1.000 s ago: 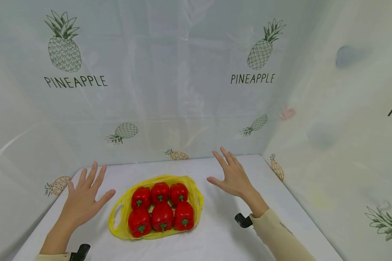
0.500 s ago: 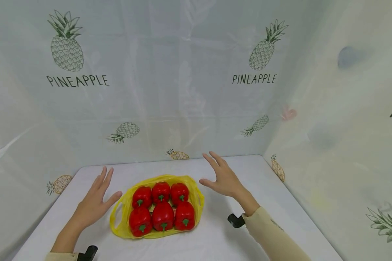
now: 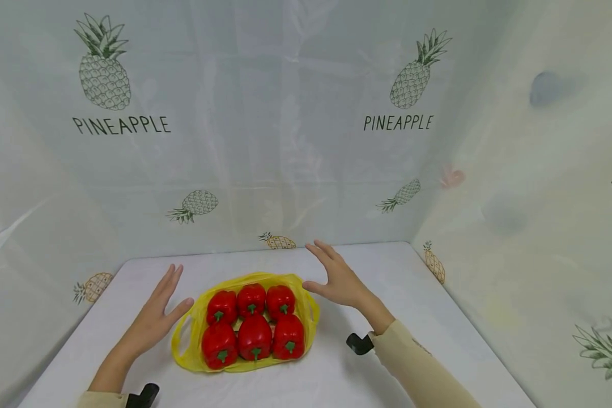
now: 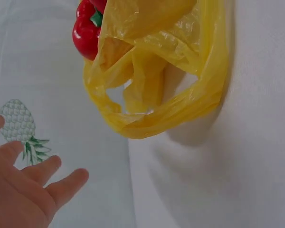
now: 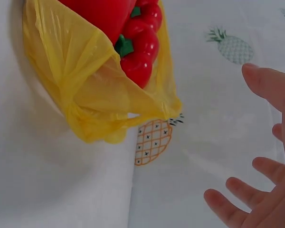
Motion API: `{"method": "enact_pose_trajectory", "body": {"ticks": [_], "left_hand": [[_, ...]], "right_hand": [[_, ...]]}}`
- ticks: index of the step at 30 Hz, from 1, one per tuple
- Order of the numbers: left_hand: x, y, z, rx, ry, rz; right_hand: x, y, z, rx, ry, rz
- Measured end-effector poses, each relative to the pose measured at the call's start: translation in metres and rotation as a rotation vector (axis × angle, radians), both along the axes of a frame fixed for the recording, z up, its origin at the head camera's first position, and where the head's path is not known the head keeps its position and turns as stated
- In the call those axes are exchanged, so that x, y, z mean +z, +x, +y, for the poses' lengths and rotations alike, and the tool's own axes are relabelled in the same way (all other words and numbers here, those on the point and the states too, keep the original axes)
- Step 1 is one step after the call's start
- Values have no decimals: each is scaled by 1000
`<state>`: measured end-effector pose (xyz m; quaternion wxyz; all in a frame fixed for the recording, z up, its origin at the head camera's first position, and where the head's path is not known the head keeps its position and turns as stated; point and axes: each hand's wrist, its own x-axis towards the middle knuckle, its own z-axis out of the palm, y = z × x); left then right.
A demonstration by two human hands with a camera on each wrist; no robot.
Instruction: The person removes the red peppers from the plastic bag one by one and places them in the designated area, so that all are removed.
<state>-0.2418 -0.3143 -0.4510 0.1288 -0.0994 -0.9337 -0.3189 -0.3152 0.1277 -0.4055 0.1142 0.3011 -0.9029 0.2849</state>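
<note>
A yellow plastic bag (image 3: 183, 361) lies spread on the table, with several red bell peppers (image 3: 255, 337) with green stems in two rows on it. One looped handle (image 4: 147, 127) of the bag faces the left hand in the left wrist view. My left hand (image 3: 150, 323) hovers left of the bag, thumb apart from the straight fingers, holding nothing. To the right of the bag, my right hand (image 3: 339, 280) is raised with fingers extended and thumb spread, also holding nothing. In the right wrist view the bag's other end (image 5: 95, 118) is apart from that hand.
The white table (image 3: 377, 260) reaches back to a pale curtain (image 3: 255, 141) printed with pineapples. A similar sheet (image 3: 540, 226) hangs along the right side. A dark strap-mounted device (image 3: 359, 344) sits at the right wrist, another (image 3: 144, 395) at the left.
Both hands have moved inward toward the bag, the left going right and the right going left. The left fingers have come closer together. Bag and peppers stay in place.
</note>
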Motion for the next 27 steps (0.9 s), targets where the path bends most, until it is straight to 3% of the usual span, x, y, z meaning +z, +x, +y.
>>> {"method": "enact_pose_trajectory", "body": {"ticks": [6, 23, 27], "left_hand": [[-8, -2, 0, -52, 61, -1], [-28, 3, 3, -127, 219, -75], [-33, 4, 4, -115, 231, -94]], "right_hand": [[-1, 0, -9, 44, -21, -10], [-8, 2, -35, 204, 7, -66], [-11, 2, -38, 221, 14, -101]]}}
